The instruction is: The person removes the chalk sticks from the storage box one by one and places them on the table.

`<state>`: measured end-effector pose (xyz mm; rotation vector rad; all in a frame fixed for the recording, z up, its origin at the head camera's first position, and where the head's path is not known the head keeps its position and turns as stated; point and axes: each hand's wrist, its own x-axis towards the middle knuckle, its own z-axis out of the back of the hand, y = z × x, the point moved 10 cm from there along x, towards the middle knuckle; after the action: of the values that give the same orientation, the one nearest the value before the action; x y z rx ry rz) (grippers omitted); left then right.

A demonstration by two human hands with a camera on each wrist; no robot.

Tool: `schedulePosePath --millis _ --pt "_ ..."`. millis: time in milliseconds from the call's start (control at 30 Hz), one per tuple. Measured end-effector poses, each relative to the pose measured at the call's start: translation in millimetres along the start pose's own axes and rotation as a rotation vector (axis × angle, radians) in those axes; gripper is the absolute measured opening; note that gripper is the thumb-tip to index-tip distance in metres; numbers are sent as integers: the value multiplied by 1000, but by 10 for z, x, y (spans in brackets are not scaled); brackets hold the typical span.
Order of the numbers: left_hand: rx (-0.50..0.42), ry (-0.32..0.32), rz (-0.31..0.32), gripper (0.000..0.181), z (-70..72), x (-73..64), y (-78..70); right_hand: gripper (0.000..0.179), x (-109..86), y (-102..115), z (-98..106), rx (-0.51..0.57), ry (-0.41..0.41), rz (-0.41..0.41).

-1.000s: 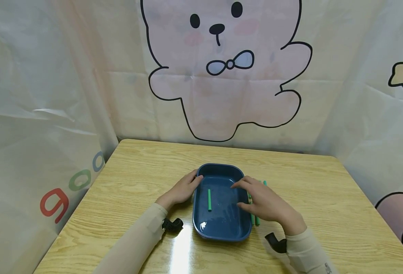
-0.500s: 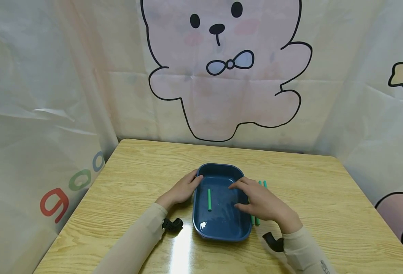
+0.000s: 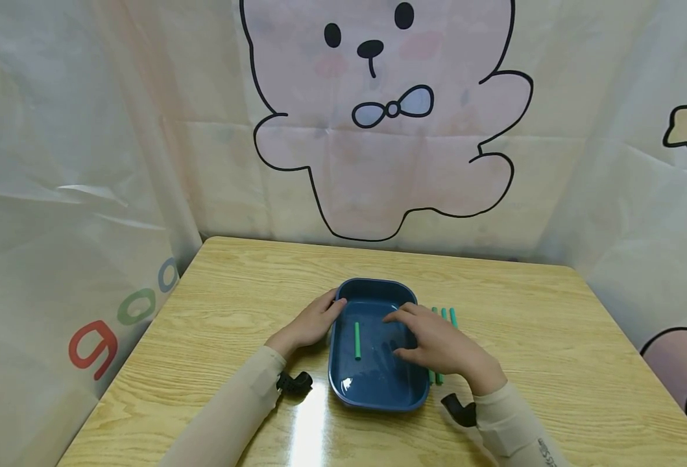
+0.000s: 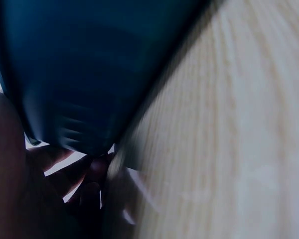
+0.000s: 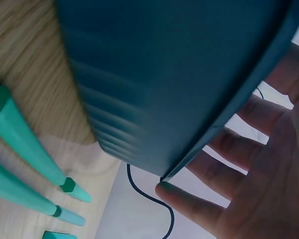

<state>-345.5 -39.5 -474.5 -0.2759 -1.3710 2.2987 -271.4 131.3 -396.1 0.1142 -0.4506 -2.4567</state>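
A deep blue rectangular tray point(image 3: 378, 389) with rounded corners sits on the table. My left hand point(image 3: 308, 324) grips its left side, thumb over the rim and fingers along the outer wall. In the left wrist view, those fingers point(image 4: 65, 174) look dark against the tray wall. Inside the tray lies a single slim green stick point(image 3: 357, 341). My right hand point(image 3: 439, 340) reaches over the right rim, fingers spread and slightly bent above the tray floor, with nothing seen between them. Slim pen-like green sticks point(image 5: 30, 139) lie outside the tray's right side, partly covered by that hand in the head view.
The wood-grain table point(image 3: 250, 279) extends around the tray. A fabric backdrop with a cartoon bear point(image 3: 372, 168) hangs behind it, with more sheeting on both sides. Black devices are strapped at the left wrist point(image 3: 294, 383) and right wrist point(image 3: 458, 410).
My right hand has shifted slightly left and farther over the tray, uncovering more of the green sticks beside it. My left hand and the tray have stayed in place.
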Motion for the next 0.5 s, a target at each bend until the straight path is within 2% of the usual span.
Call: schedulePosePath --millis 233,500 --pt "2 -2 -3 53 7 -1 -9 53 33 79 58 -43 -20 15" --pt "18 13 -2 55 -5 7 14 53 84 187 56 -38 -19 36"
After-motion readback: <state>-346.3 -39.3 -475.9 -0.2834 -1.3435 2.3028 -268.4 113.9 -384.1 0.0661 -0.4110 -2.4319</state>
